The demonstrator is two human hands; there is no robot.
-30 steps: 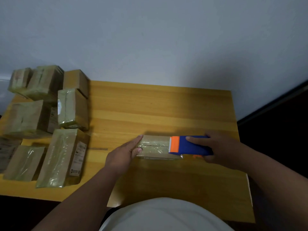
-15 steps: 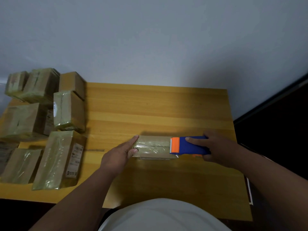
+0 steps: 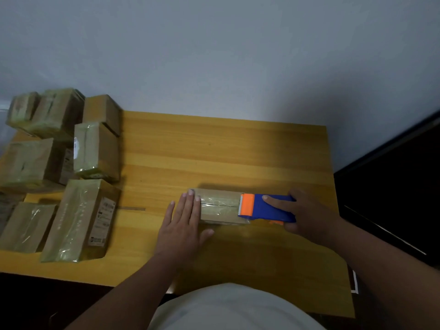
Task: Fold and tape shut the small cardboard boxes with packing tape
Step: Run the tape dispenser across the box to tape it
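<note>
Hands share the work: the left lies flat, fingers straight, pressing the box end so it cannot slide, while the right hand grips the blue dispenser, orange blade at the box's other end, probably to cut the strip. The box sits between them on the surface, brown, closed, glossy tape along its seam. Taped boxes lie beyond the left hand.
</note>
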